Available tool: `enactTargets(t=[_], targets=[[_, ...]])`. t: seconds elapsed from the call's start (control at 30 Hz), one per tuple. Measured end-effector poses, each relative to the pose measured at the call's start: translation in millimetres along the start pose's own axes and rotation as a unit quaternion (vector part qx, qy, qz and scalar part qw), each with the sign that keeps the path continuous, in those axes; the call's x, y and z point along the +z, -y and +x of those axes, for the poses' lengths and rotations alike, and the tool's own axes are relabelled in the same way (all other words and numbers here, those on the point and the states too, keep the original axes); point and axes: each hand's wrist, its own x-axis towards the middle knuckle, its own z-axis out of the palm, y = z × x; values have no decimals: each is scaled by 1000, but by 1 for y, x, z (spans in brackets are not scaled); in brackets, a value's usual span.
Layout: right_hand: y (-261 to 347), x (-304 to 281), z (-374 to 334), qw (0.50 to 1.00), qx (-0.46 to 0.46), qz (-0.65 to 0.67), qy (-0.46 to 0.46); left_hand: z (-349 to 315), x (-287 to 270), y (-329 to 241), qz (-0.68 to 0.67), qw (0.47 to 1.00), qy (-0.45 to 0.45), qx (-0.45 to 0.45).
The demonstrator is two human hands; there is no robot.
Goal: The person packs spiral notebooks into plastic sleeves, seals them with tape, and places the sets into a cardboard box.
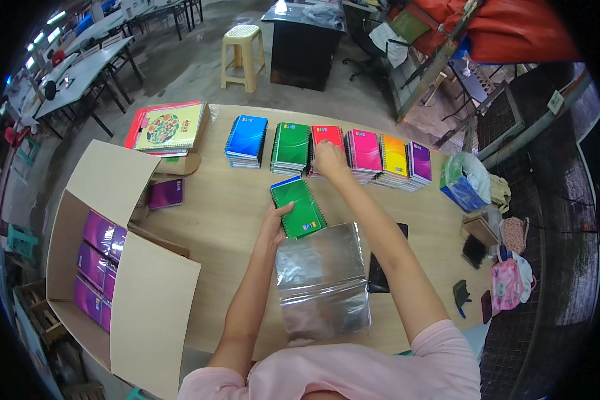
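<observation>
My left hand grips a green spiral notebook, its thumb on the cover. The blue edge of another notebook shows beneath the green one. Farther off, my right hand is on the stack of red spiral notebooks, fingers curled at its near left edge; the fingertips are partly hidden. Beside that stack stand green notebooks and blue notebooks to the left. Pink notebooks, yellow notebooks and purple notebooks are to the right. Clear plastic sleeves lie under my forearms.
An open cardboard box with purple notebooks stands at the left. Near it are a loose purple notebook and larger notebooks. A black object lies beside the plastic. Bags and a stapler are at the right.
</observation>
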Motion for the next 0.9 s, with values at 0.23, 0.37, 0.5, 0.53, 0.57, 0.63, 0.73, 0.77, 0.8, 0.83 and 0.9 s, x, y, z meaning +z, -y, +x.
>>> enactTargets(t=[0.23, 0.37, 0.5, 0.53, 0.57, 0.63, 0.73, 0.77, 0.8, 0.83, 0.9], targets=[[-28, -66, -33, 980, -62, 163, -95, -1, -28, -12, 38, 998, 34, -35], [-48, -67, -89, 861, -341, 373, -52, -7, -4, -8, -48, 987, 97, -117], [-48, -38, -127, 866, -412, 281, 25, -20, 5, 10, -162, 956, 132, -206], [-44, -32, -135, 877, -415, 242, 17, -27, -2, 17, -155, 958, 118, -211], [-42, -28, -138, 885, -418, 203, 9, -27, -8, 23, -154, 954, 122, -227], [-55, -22, -131, 917, -330, 221, -46, -25, -18, 31, -153, 946, 131, -256], [-99, -21, -100, 952, -91, 257, -136, -29, -12, 36, -212, 948, 74, -226], [-121, -14, -81, 971, -2, 189, -147, -30, -7, 37, -213, 950, 65, -219], [-132, -13, -64, 974, 57, 183, -118, -31, -5, 36, -215, 953, 53, -208], [-140, -16, -53, 973, 115, 176, -91, -32, -2, 35, -216, 955, 44, -197], [-141, -16, -35, 988, 77, 55, -126, -34, 2, 32, -202, 962, 46, -179]])
